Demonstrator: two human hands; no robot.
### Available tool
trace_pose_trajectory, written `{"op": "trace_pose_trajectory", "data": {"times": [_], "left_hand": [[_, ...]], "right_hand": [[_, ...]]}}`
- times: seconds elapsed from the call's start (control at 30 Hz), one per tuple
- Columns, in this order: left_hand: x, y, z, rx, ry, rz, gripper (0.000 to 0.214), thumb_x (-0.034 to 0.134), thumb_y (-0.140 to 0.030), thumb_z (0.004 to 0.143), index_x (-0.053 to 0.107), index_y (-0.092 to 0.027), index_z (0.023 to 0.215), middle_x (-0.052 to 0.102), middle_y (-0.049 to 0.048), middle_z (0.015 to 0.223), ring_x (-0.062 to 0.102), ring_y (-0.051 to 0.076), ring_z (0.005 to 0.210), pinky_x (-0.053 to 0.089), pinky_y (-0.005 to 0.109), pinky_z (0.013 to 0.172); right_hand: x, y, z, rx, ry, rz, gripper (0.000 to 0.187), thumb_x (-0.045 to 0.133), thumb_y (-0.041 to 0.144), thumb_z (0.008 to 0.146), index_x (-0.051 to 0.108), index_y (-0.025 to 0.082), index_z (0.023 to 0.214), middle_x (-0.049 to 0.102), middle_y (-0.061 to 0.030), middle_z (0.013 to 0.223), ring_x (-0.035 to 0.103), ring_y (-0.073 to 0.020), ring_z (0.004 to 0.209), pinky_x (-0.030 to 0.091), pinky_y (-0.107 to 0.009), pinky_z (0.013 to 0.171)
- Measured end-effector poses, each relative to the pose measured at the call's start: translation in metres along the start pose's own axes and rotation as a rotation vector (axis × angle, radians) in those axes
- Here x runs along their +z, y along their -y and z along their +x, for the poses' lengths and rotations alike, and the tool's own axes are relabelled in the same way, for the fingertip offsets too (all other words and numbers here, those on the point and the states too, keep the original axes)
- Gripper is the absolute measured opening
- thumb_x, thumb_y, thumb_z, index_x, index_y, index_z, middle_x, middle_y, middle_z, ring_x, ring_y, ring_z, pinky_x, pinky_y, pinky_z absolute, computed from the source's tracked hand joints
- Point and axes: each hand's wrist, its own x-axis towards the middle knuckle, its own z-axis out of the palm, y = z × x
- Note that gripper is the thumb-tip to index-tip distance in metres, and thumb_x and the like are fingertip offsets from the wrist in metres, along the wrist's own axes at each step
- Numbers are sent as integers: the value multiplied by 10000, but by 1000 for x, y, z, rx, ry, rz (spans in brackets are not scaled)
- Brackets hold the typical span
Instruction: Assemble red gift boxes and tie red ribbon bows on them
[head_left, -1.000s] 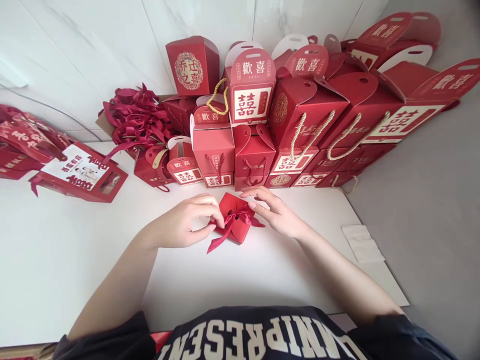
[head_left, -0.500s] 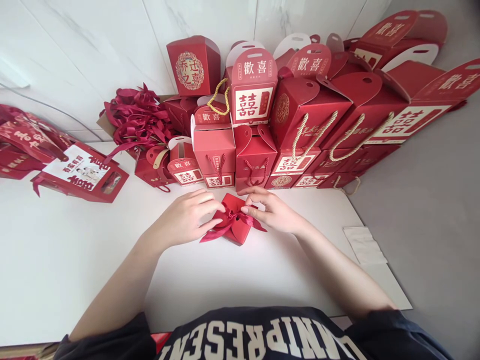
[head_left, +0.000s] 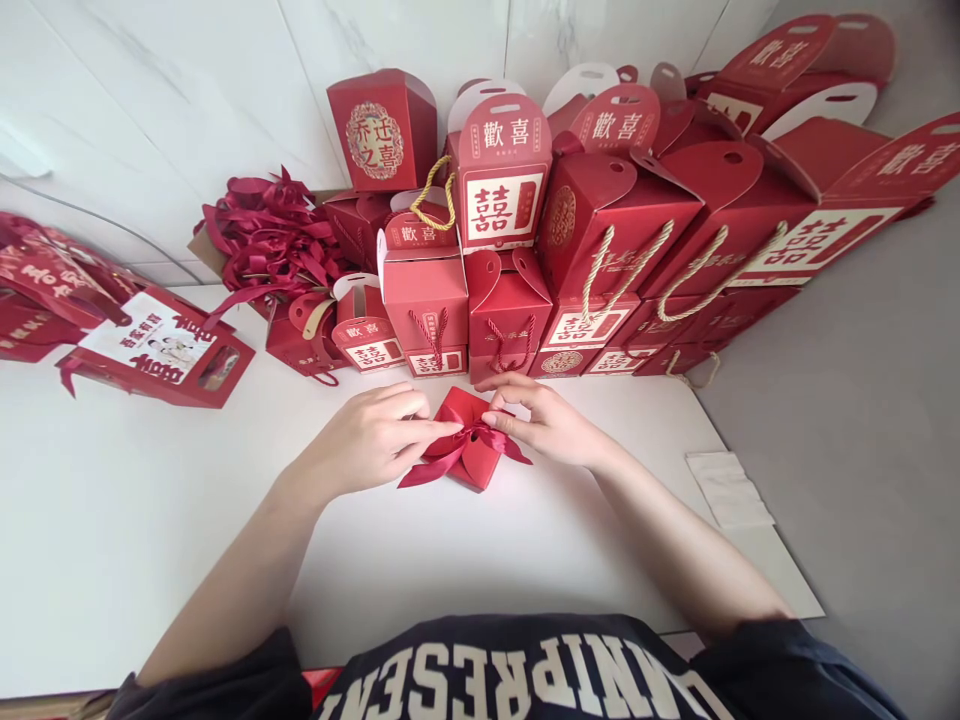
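Observation:
A small red gift box (head_left: 480, 464) stands on the white table, its flaps folded into a petal shape on top. A dark red satin ribbon (head_left: 442, 463) is tied in a bow over it, with tails spreading to both sides. My left hand (head_left: 375, 435) reaches in from the left, index finger stretched to the knot and the other fingers curled back. On the other side, my right hand (head_left: 547, 420) has its thumb and index finger pinched at the right part of the bow.
Stacked red gift boxes (head_left: 600, 230), some with rope handles, line the tiled wall. A tangle of ribbons (head_left: 277, 235) fills a carton at back left. A printed box (head_left: 169, 350) lies left. White tissue (head_left: 729, 490) sits near the right table edge.
My left index finger has straightened and moved right onto the knot, while its other fingers have curled in. My right hand stays in place on the bow.

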Motion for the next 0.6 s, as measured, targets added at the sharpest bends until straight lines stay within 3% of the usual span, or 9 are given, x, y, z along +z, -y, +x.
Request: {"op": "trace_pose_trajectory", "data": {"times": [0.23,0.4,0.6], "left_hand": [[-1,0,2,-47,48,122,201,541,-218,926,694,-210,1057,602,33,856,543,167,816,449,304,737],[-2,-1,4,-58,23,172,177,517,-167,924,690,-195,906,583,45,887,527,166,806,437,304,698],[5,0,5,-1,4,157,242,520,-136,917,670,-215,1089,580,53,902,515,172,829,442,308,722]], "right_hand": [[1,0,1,-8,-14,30,196,570,344,931,592,205,794,590,-79,1267,576,-203,1158,419,-373,1005],[0,4,0,0,8,127,217,569,371,933,642,204,815,586,-71,1277,568,-208,1181,417,-375,1016],[-2,1,1,9,41,194,252,575,401,929,712,215,826,554,-73,1321,509,-226,1272,353,-422,1098]]}}
